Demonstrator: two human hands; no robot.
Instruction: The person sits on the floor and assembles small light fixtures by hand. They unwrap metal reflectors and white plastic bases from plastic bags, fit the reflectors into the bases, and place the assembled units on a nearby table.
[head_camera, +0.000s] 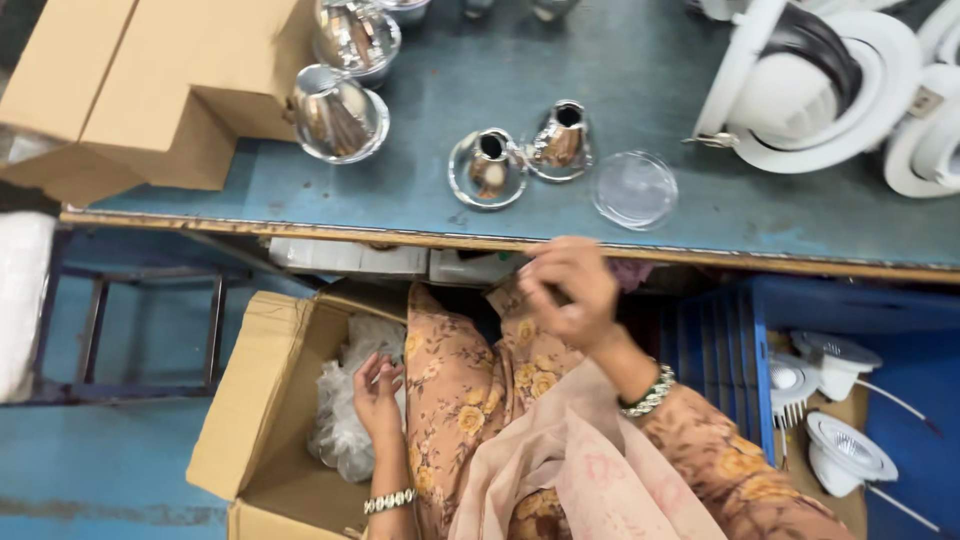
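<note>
Your left hand (377, 392), open, reaches into the cardboard box (250, 400); your right hand (568, 290), loosely curled and empty, hovers below the workbench edge (700, 258) near a clear lens (634, 188).

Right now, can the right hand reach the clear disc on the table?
Probably yes. The right hand is at the table edge, just below the clear disc. Nothing lies between them; the two shiny reflectors stand off to the left.
</note>
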